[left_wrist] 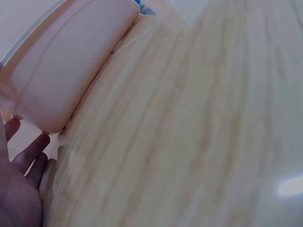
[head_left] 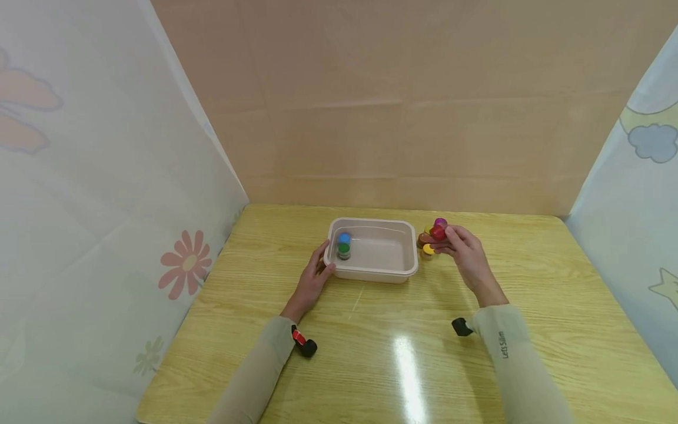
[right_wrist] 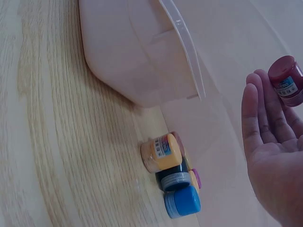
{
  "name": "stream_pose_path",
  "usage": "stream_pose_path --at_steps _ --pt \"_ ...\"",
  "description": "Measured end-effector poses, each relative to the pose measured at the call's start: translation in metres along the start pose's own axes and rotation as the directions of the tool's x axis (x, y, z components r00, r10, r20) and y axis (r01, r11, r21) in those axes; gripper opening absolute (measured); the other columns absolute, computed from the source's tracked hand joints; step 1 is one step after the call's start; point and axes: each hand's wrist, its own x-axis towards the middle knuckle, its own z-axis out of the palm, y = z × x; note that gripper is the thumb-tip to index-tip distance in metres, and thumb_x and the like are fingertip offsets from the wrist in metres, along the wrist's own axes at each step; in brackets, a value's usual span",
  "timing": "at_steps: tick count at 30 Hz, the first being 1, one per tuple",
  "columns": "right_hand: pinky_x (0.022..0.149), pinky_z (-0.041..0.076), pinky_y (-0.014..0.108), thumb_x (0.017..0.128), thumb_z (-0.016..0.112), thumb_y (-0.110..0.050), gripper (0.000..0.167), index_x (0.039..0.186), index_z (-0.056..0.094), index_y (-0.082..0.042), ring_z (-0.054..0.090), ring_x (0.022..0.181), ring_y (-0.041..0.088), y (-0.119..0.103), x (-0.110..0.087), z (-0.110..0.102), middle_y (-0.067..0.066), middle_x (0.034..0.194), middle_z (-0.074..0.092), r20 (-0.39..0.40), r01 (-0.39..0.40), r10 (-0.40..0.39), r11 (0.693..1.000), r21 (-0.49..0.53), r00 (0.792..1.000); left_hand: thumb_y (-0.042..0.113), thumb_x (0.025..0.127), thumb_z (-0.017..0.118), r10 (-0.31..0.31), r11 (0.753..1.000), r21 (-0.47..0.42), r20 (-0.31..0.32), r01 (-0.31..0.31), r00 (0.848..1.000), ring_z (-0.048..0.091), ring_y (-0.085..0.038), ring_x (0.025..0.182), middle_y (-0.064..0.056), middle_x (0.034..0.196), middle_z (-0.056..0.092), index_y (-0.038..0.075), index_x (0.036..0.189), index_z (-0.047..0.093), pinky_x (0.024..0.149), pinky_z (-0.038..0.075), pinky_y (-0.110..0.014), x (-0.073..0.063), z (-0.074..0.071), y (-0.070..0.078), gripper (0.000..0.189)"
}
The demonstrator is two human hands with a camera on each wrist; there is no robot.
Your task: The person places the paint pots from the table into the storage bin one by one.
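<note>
A red-lidded paint jar (head_left: 437,234) is pinched in the fingertips of my right hand (head_left: 468,259), raised above the table; its label shows in the right wrist view. My left hand (head_left: 311,285) touches the left end of a pale plastic box (head_left: 371,274), thumb at the front corner and fingers along the side. Inside the box, at its left end, stand a green-lidded jar (head_left: 344,252) and a blue-lidded jar (head_left: 345,238). Beneath the right hand are jars with yellow (head_left: 428,249), brown (head_left: 423,239) and purple (head_left: 441,222) lids.
In the right wrist view, a dark jar (right_wrist: 174,179) and a bright blue jar (right_wrist: 183,202) lie within the cluster right of the box. The wooden table (head_left: 349,359) meets a brown-covered wall (head_left: 328,147) at the back. Patterned sheets (head_left: 106,176) hang at both sides.
</note>
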Motion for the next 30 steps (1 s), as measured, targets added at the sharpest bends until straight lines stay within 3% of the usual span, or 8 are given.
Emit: stream_pose_path --at_steps 8,16,30 --pt "0.081 0.059 0.023 0.110 0.051 -0.024 0.023 0.112 0.070 -0.011 0.073 0.086 0.012 0.000 0.005 0.015 0.002 0.100 0.078 0.003 0.024 -0.024 0.999 0.037 1.000 0.043 0.108 0.053 0.011 1.000 -0.005 0.008 -0.011 1.000 0.037 -0.028 0.153 0.006 0.170 0.026 0.047 0.161 0.026 0.124 0.030 -0.055 0.001 -0.001 -0.001 0.060" --pt "0.082 0.060 0.023 0.110 0.051 -0.022 0.022 0.111 0.068 -0.009 0.073 0.085 0.014 0.006 0.011 0.028 0.003 0.097 0.077 0.029 0.029 -0.031 0.998 0.057 0.999 0.036 0.109 0.054 0.004 1.000 -0.011 0.004 -0.004 1.000 0.040 -0.026 0.151 0.010 0.169 0.027 0.051 0.159 0.026 0.123 0.032 -0.054 0.001 0.000 -0.005 0.060" --pt "0.085 0.060 0.024 0.109 0.053 -0.027 0.028 0.122 0.064 -0.004 0.073 0.088 0.013 0.013 0.024 0.060 -0.003 0.100 0.077 0.058 -0.077 0.078 0.997 -0.024 0.995 0.032 0.109 0.054 -0.001 0.999 -0.033 0.009 0.001 1.000 0.038 -0.029 0.152 0.005 0.171 0.025 0.045 0.161 0.027 0.124 0.030 -0.055 0.001 0.001 -0.002 0.060"
